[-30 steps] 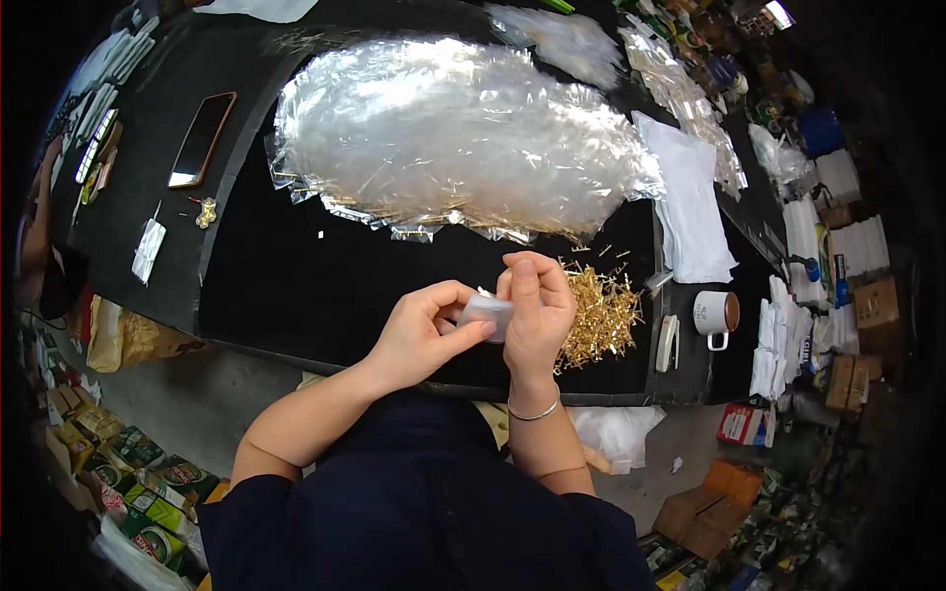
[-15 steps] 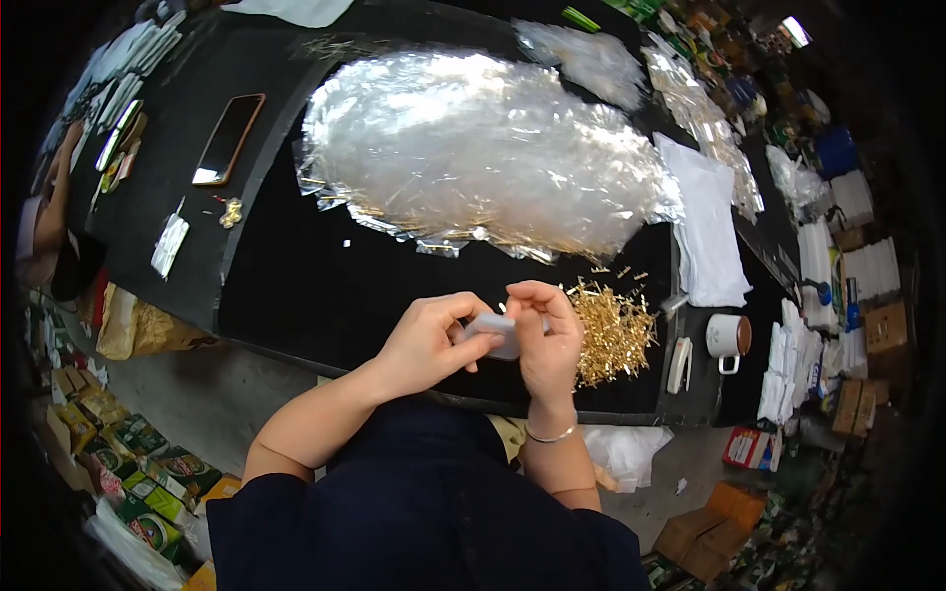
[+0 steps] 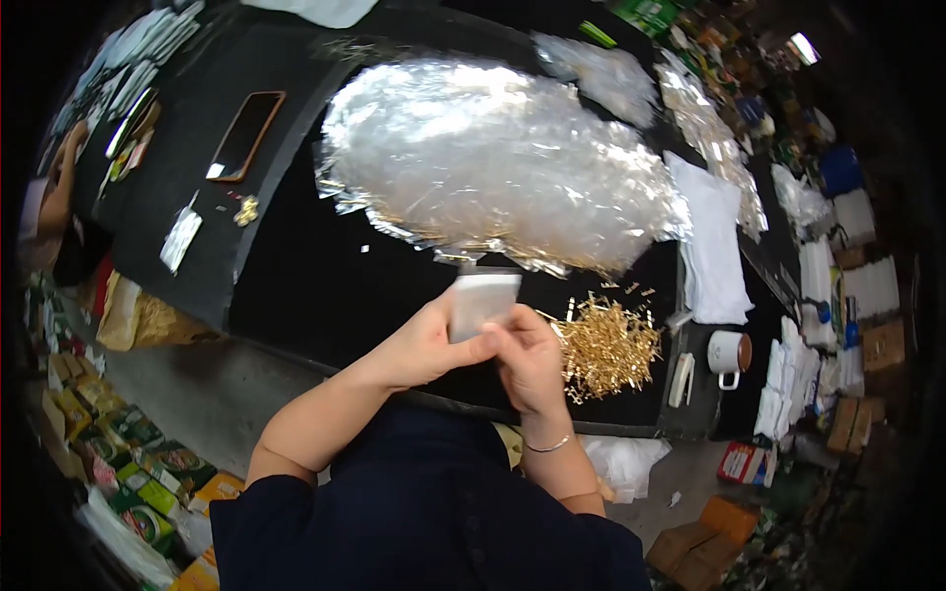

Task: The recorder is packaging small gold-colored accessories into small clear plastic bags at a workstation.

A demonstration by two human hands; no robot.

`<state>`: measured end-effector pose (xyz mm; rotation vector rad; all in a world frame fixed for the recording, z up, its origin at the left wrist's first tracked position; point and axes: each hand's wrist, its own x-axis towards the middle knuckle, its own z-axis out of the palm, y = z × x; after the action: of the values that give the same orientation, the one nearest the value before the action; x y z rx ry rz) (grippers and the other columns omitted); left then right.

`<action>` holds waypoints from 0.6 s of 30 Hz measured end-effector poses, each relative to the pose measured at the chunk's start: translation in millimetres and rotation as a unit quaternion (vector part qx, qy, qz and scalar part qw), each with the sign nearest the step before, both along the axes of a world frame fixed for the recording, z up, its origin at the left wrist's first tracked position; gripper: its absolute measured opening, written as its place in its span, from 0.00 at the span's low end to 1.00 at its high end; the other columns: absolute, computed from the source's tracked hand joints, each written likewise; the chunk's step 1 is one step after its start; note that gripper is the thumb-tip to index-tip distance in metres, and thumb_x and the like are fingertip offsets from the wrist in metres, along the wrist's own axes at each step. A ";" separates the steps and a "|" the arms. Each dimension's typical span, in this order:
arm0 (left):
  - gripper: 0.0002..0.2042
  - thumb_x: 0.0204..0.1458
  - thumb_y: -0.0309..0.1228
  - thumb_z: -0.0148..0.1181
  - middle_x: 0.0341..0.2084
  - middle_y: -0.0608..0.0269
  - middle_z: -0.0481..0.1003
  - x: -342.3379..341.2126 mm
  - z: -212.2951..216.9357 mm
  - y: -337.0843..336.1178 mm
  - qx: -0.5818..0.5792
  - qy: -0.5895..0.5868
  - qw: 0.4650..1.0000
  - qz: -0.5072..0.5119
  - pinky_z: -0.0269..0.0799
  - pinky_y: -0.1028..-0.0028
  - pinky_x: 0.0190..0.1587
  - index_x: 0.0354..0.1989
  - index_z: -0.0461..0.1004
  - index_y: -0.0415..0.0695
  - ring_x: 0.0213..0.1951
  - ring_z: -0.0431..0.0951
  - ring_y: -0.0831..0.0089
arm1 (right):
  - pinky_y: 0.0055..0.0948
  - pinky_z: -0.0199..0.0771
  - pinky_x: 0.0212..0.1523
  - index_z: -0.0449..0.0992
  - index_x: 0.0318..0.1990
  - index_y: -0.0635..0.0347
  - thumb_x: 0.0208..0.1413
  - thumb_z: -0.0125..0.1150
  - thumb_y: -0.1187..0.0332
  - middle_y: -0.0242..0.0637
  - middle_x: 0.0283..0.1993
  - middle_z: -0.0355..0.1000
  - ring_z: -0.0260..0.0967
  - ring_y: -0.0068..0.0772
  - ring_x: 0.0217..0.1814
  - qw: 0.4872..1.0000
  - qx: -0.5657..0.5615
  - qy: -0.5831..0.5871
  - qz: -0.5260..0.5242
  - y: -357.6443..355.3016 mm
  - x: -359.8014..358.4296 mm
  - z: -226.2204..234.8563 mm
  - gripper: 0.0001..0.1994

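Over the front edge of the black table, a small translucent plastic bag (image 3: 486, 300) stands upright between my hands. My left hand (image 3: 422, 347) is closed round its left side, with the thumb across the lower part. At the lower right corner, my right hand (image 3: 534, 366) pinches the bag with curled fingers; a thin bangle circles that wrist. Whatever the bag may contain does not show clearly. Just right of my right hand lies a heap of small gold metal clips (image 3: 613, 350). Beyond my hands spreads a big pile of flat clear bags (image 3: 493, 148), with gold strips along its near edge.
A white cloth (image 3: 708, 246), a mug (image 3: 727, 357) and a small white stapler-like tool (image 3: 681, 379) lie right of the clips. On the left are a phone (image 3: 246, 136) and a small white packet (image 3: 180, 239). Another person's arm (image 3: 61, 187) reaches in at far left.
The bag has turned from nearly flat to upright, its face now visible. My right hand has come down from beside its top to its lower corner. The view has shifted slightly.
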<state>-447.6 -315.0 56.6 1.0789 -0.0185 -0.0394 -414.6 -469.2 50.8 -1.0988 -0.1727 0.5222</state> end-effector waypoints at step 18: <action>0.21 0.64 0.38 0.48 0.44 0.55 0.75 -8.5 -12.7 12.3 -0.023 0.193 0.981 -0.023 0.79 0.76 0.33 0.60 0.62 0.36 0.46 0.78 0.71 | 0.36 0.69 0.37 0.75 0.41 0.63 0.43 0.69 0.75 0.40 0.34 0.71 0.68 0.42 0.34 0.663 -0.584 -0.468 -0.005 -49.2 39.5 5.4 0.15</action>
<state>-456.1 -302.7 43.9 1.0090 0.3051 -0.2875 -375.2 -518.3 56.1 -2.6065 -0.8108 -0.1003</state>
